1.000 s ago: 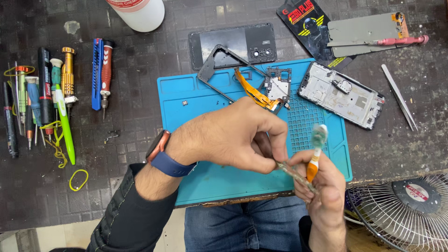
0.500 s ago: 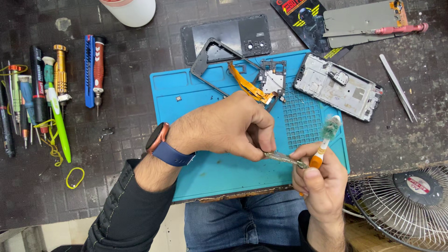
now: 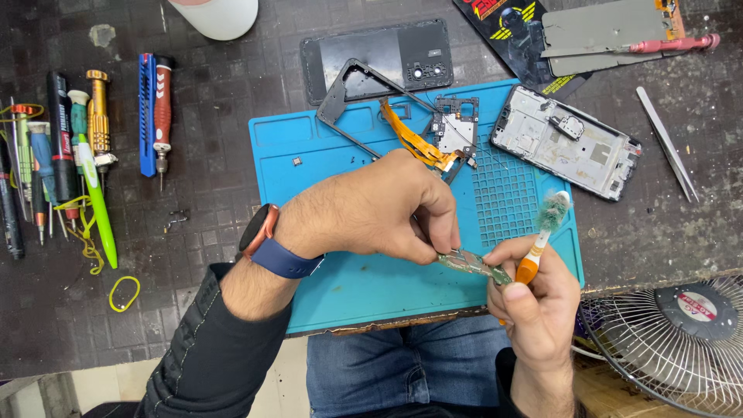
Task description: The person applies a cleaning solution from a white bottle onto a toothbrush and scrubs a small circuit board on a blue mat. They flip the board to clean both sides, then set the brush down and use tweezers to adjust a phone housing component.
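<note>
Over the near edge of the blue silicone work mat [image 3: 325,294], your left hand [image 3: 371,209] pinched a small green circuit board [image 3: 472,265] by its edge, right hand [image 3: 534,302] steadying its other end, fingers curled round an orange-handled brush [image 3: 542,232]; it looked light, thin and fragile, best gripped by edges only.

A flat black package [image 3: 517,40] with red and yellow print lies at the far right of the bench, partly under a grey plate [image 3: 604,35]. A round red and black label [image 3: 698,303] sits at the hub of the wire fan guard [image 3: 658,340], near right (print too small to tell).
</note>
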